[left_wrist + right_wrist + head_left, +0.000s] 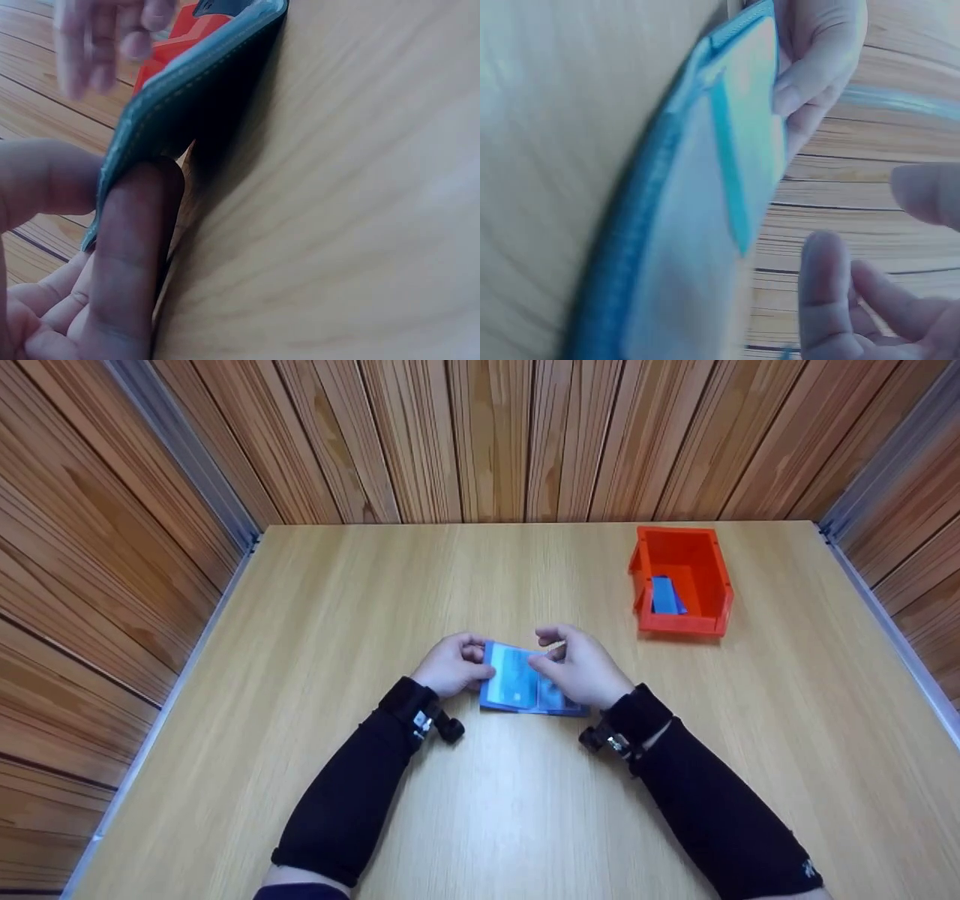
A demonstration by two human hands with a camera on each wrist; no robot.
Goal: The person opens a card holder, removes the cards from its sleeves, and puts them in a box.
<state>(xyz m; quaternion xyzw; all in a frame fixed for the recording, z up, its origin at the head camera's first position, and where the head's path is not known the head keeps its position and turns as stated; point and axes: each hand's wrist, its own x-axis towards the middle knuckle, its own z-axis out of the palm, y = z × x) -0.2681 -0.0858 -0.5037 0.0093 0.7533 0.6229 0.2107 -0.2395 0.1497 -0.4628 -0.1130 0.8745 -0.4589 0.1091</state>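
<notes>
A blue bifold card holder [514, 679] lies spread in front of me, with clear pockets on its inner faces. My left hand [450, 666] pinches its left edge, thumb on the inside and fingers behind. From the left wrist view, the stitched outer cover [202, 94] tilts up off the table on that side. Over the right half hovers my right hand [585, 669], thumb and fingers bent and apart. Nothing shows between those fingers in the right wrist view, where the pocket side [690, 225] appears blurred.
A red open-front bin [681, 624] stands at the back right of the wooden table [360, 585]. Flat blue pieces [664, 595] lie inside it. Wood-panelled walls [487, 442] rise behind the table and on both sides.
</notes>
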